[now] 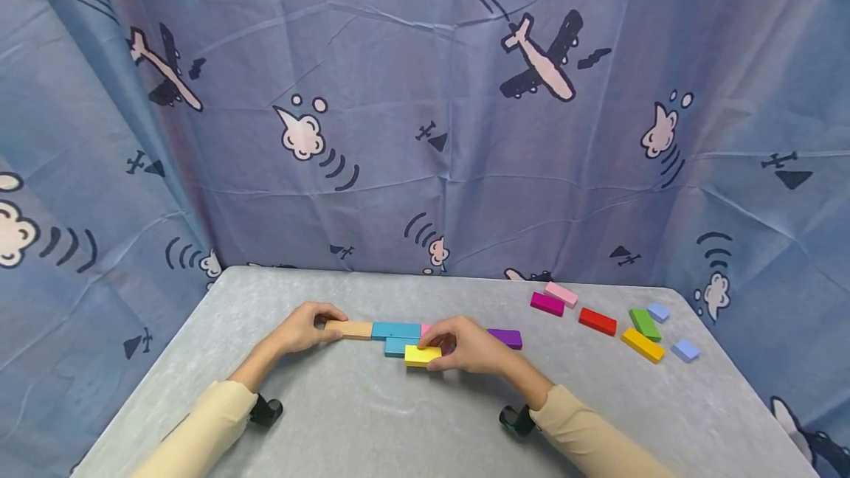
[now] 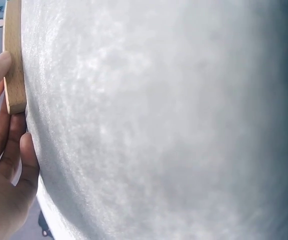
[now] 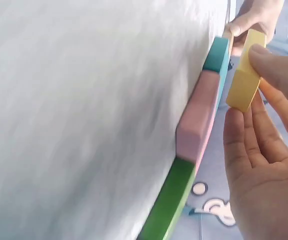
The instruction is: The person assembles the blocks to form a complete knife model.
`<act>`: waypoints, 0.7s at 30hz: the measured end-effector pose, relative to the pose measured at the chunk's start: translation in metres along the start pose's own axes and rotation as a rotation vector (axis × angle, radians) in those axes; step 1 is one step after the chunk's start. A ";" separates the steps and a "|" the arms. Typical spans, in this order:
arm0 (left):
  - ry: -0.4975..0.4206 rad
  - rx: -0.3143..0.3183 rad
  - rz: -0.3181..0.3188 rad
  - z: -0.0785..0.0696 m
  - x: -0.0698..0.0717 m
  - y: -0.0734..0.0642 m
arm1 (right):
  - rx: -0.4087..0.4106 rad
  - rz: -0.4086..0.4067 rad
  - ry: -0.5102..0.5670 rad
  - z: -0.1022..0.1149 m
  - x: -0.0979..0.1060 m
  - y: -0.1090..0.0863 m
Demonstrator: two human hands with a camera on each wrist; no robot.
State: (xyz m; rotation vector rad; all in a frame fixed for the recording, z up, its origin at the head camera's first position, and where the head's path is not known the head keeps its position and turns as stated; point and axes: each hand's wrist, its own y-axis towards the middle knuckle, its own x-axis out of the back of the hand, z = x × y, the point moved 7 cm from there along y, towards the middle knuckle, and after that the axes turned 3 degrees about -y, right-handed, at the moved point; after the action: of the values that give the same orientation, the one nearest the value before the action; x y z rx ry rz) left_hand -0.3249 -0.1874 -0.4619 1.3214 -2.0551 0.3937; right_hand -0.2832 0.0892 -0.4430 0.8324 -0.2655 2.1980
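Note:
My right hand [image 1: 468, 347] pinches a yellow block [image 1: 421, 357] between thumb and fingers. In the right wrist view the yellow block [image 3: 246, 75] stands apart from the row of blocks. In the head view it overlaps a short teal block [image 1: 397, 347], which lies in front of a longer teal block [image 1: 396, 330]. My left hand [image 1: 303, 328] grips the left end of a plain wooden block [image 1: 355, 330], thumb on one side and fingers at the other. Right of the teal come a pink block [image 3: 199, 115], a green block [image 3: 169, 200] and a purple block [image 1: 506, 338]; my right hand partly covers this stretch.
Loose blocks lie at the table's right: magenta [image 1: 547, 305], light pink [image 1: 561, 294], red [image 1: 598, 321], green [image 1: 645, 324], orange-yellow [image 1: 643, 345] and two small light blue ones [image 1: 685, 350]. A printed curtain [image 1: 372, 131] hangs behind the grey-white table [image 1: 372, 419].

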 end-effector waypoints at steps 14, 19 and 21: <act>-0.007 0.016 0.005 0.003 -0.002 0.000 | 0.012 -0.003 0.001 0.005 -0.023 0.022; -0.002 0.020 0.004 0.003 -0.001 0.001 | -0.011 -0.001 -0.041 0.006 -0.025 0.025; -0.001 0.017 0.004 0.002 0.000 0.001 | -0.009 -0.002 -0.058 0.007 -0.025 0.027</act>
State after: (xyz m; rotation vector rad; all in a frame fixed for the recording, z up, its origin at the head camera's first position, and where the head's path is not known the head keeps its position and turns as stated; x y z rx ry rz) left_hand -0.3262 -0.1884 -0.4633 1.3284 -2.0600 0.4131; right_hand -0.2862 0.0530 -0.4520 0.8922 -0.3027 2.1720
